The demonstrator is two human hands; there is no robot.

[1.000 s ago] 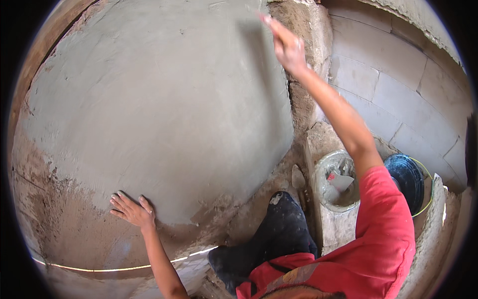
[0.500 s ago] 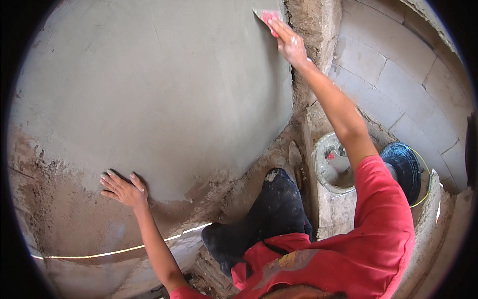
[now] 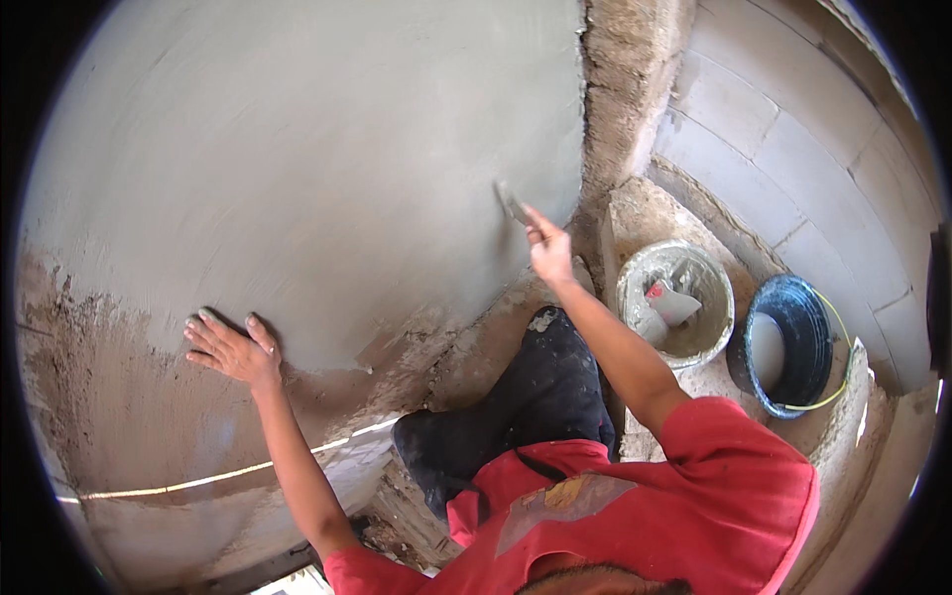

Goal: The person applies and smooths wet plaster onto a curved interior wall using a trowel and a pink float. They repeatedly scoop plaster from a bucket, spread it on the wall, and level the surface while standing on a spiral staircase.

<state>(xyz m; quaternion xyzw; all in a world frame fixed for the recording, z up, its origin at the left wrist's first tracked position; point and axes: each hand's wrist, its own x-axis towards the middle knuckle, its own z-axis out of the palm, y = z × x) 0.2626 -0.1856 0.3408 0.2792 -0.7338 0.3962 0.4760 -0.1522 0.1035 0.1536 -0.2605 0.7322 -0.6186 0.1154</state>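
A wall coated with smooth, wet grey plaster [image 3: 327, 169] fills most of the left and middle. My right hand [image 3: 549, 251] grips a scraper [image 3: 511, 201], its thin blade edge-on against the plaster near the wall's right side. The fingers cover most of its handle. Low on the left, my left hand [image 3: 236, 349] rests flat with fingers spread, at the border where the grey coat meets rough brown wall [image 3: 149, 416]. It holds nothing.
Right of my arm, a plaster-caked bucket [image 3: 724, 332] holds grey mix and a pale, red-marked tool [image 3: 674, 304]. Beside it stands a dark blue bucket [image 3: 818, 342] with a yellow handle. A rough column [image 3: 630, 109] and pale block wall [image 3: 793, 149] lie beyond. My dark-trousered leg [image 3: 545, 387] is below.
My right hand has brought the scraper down and slightly left from the wall's upper right, turning the blade edge-on. My left hand stays on the wall. More of both buckets shows.
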